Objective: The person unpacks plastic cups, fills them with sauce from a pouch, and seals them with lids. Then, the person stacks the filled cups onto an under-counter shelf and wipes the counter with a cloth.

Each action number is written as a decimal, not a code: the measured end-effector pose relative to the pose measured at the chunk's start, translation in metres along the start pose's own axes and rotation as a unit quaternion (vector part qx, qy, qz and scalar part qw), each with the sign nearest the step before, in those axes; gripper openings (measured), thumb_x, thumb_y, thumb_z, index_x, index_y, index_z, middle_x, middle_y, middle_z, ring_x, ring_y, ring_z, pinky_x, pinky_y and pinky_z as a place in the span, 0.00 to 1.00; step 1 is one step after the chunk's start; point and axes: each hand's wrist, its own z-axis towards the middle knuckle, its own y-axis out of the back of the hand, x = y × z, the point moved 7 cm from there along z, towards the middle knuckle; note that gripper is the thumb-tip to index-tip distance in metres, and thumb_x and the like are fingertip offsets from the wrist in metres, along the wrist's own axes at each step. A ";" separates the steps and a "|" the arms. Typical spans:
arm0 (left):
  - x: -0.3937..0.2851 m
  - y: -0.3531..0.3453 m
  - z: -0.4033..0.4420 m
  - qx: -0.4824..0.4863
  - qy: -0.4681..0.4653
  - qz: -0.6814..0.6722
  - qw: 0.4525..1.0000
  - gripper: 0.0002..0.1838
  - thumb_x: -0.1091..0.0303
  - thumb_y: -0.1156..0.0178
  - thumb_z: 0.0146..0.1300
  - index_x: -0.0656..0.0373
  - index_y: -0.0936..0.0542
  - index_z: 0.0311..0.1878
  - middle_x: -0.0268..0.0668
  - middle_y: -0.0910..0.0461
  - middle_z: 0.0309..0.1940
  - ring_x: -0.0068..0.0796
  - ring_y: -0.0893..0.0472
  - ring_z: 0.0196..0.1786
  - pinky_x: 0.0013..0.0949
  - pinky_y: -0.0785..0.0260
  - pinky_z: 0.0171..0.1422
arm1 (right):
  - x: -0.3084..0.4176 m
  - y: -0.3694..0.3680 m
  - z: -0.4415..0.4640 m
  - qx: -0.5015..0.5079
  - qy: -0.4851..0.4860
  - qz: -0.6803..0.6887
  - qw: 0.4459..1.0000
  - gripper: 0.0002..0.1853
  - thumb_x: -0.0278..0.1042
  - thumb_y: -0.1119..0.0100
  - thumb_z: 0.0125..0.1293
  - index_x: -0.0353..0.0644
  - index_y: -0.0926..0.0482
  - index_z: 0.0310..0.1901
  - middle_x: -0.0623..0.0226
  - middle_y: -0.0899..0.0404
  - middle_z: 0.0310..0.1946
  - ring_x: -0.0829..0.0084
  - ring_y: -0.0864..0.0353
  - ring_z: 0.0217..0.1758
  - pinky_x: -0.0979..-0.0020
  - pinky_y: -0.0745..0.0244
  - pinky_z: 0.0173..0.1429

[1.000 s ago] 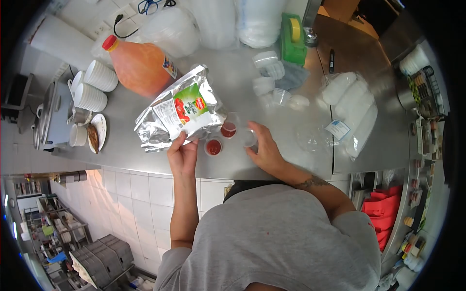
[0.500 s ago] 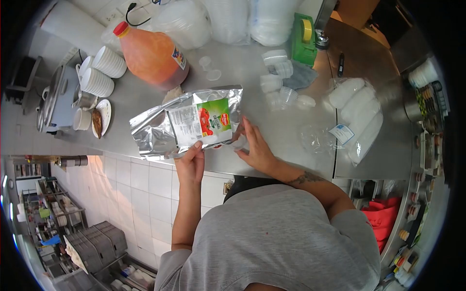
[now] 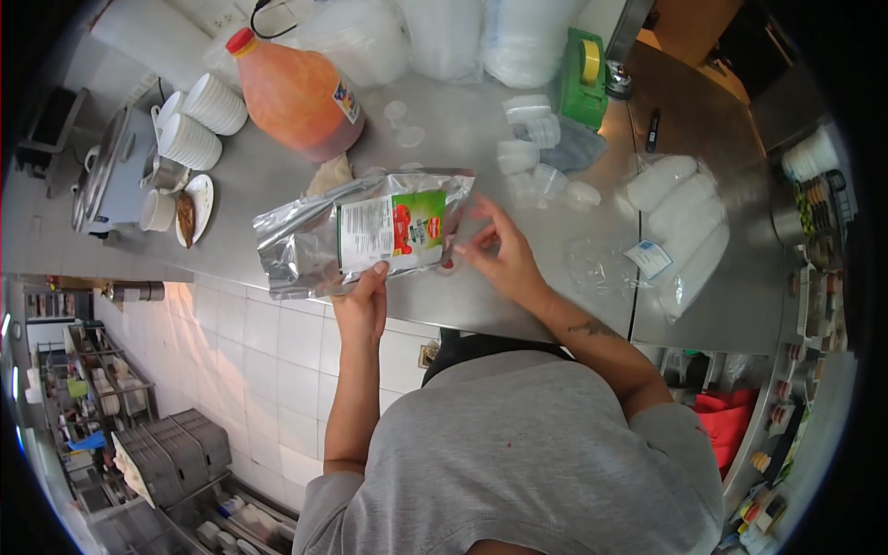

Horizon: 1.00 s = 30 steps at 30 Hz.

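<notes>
A silver foil pouch (image 3: 305,242) with a green, red and white label lies tilted across the air above the steel counter. My left hand (image 3: 362,301) grips its lower edge, thumb on the front. To the right of the pouch's open-looking end, my right hand (image 3: 498,248) is raised with its fingers apart and nothing between them. Just beneath that end, part of a small cup of red sauce (image 3: 447,266) shows; the pouch hides the rest. Clear small lids (image 3: 410,137) lie behind the pouch, near a crumpled beige cloth (image 3: 330,174).
A large orange jug (image 3: 294,100) stands behind the pouch. White cup stacks (image 3: 190,141) and a plate with food (image 3: 203,211) are at left. Small clear cups (image 3: 518,157), a green tape dispenser (image 3: 582,83), a marker (image 3: 653,129) and bagged white containers (image 3: 689,217) are at right.
The pouch has swung level and moved over the small sauce cups, covering most of them. My right hand has let go of the small clear cup and spread its fingers.
</notes>
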 end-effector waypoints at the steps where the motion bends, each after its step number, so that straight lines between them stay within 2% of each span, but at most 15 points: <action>1: -0.002 -0.003 0.000 0.003 0.000 0.004 1.000 0.22 0.90 0.44 0.52 0.70 0.29 0.53 0.45 0.23 0.48 0.35 0.22 0.51 0.33 0.30 0.57 | 0.001 -0.003 0.008 0.034 -0.031 0.054 0.997 0.36 0.32 0.30 0.55 0.38 0.37 0.63 0.63 0.28 0.50 0.78 0.26 0.35 0.75 0.29 0.41; 3: -0.003 -0.007 0.001 0.012 -0.001 0.016 1.000 0.22 0.90 0.44 0.53 0.70 0.29 0.53 0.45 0.23 0.48 0.35 0.22 0.51 0.33 0.30 0.57 | 0.006 -0.011 0.023 0.100 -0.092 0.162 0.977 0.27 0.34 0.32 0.57 0.37 0.30 0.56 0.67 0.24 0.44 0.83 0.29 0.26 0.78 0.33 0.31; 6: -0.004 -0.007 0.003 0.020 0.004 0.026 0.999 0.21 0.89 0.43 0.54 0.71 0.29 0.53 0.46 0.23 0.49 0.35 0.22 0.52 0.34 0.30 0.57 | 0.001 -0.025 0.027 0.180 -0.202 0.275 0.923 0.14 0.35 0.32 0.58 0.36 0.21 0.42 0.72 0.22 0.30 0.84 0.34 0.21 0.80 0.39 0.25; 9: -0.006 -0.012 0.003 0.030 0.001 0.032 0.999 0.20 0.89 0.43 0.54 0.72 0.29 0.53 0.47 0.23 0.49 0.36 0.22 0.52 0.34 0.30 0.58 | -0.002 -0.030 0.033 0.172 -0.184 0.280 0.926 0.10 0.36 0.32 0.58 0.37 0.18 0.31 0.74 0.25 0.20 0.84 0.35 0.20 0.80 0.40 0.25; 16: -0.004 -0.006 0.006 0.028 0.032 0.047 0.998 0.23 0.89 0.43 0.55 0.69 0.30 0.55 0.45 0.24 0.49 0.34 0.23 0.53 0.33 0.30 0.59 | -0.001 -0.031 0.034 0.154 -0.158 0.268 0.938 0.08 0.34 0.32 0.58 0.37 0.17 0.31 0.74 0.24 0.20 0.85 0.37 0.19 0.80 0.43 0.24; 21: -0.008 -0.011 0.006 0.031 0.007 0.037 0.999 0.22 0.89 0.44 0.55 0.68 0.29 0.55 0.44 0.23 0.49 0.33 0.23 0.53 0.33 0.30 0.59 | 0.002 -0.030 0.034 0.126 -0.150 0.243 0.950 0.06 0.31 0.33 0.58 0.38 0.17 0.32 0.75 0.24 0.21 0.86 0.37 0.20 0.80 0.44 0.24; 24: -0.007 -0.009 0.008 0.031 0.002 0.037 0.999 0.22 0.89 0.44 0.55 0.67 0.29 0.55 0.44 0.23 0.50 0.33 0.23 0.53 0.33 0.30 0.59 | 0.006 -0.030 0.034 0.122 -0.135 0.254 0.950 0.10 0.33 0.33 0.59 0.33 0.16 0.36 0.69 0.19 0.26 0.83 0.25 0.27 0.79 0.31 0.32; 27: -0.006 -0.006 0.009 0.031 0.002 0.035 0.999 0.22 0.89 0.44 0.56 0.67 0.29 0.55 0.44 0.23 0.50 0.33 0.23 0.53 0.33 0.30 0.59 | 0.000 -0.030 0.035 0.118 -0.121 0.232 0.958 0.09 0.32 0.34 0.60 0.33 0.16 0.36 0.69 0.18 0.27 0.83 0.23 0.30 0.78 0.28 0.36; 30: -0.005 -0.005 0.009 0.028 0.009 0.028 0.999 0.20 0.88 0.43 0.56 0.69 0.27 0.53 0.45 0.23 0.49 0.34 0.22 0.52 0.32 0.30 0.58 | 0.000 -0.033 0.036 0.108 -0.099 0.249 0.957 0.09 0.31 0.34 0.60 0.33 0.16 0.36 0.69 0.18 0.27 0.83 0.24 0.30 0.78 0.28 0.35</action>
